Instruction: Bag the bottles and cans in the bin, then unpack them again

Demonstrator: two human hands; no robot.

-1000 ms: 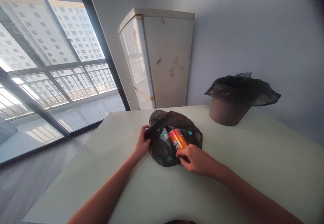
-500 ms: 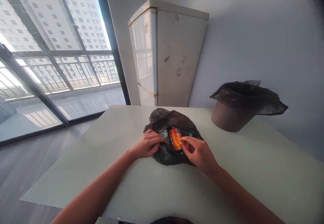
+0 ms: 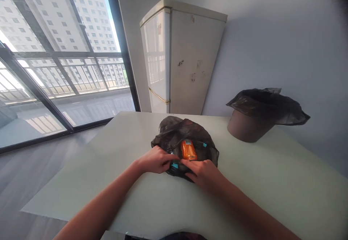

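Note:
A black plastic bag [image 3: 181, 129] lies spread open on the table. In its opening sits an orange drink can [image 3: 188, 150], tilted, with its lower end by my right fingertips. My left hand [image 3: 155, 159] is at the bag's near left edge, its fingers closed by a small clear, teal-marked item [image 3: 174, 165]; its grip is partly hidden. My right hand [image 3: 205, 173] rests over the near edge of the bag, index finger stretched left and thumb apart from it, with nothing visible in it. A small teal piece [image 3: 204, 144] shows right of the can.
A brown bin [image 3: 246, 127] with a black liner [image 3: 285, 110] over its rim stands at the table's right. Behind the pale table [image 3: 103, 153] is a white refrigerator [image 3: 190, 51]. Dark-framed glass doors [image 3: 81, 88] are at left. Something dark shows at the bottom edge.
My right hand has left the can's right side and moved left and nearer me. The left fingers shifted slightly nearer me, and the teal-marked item now shows beside them.

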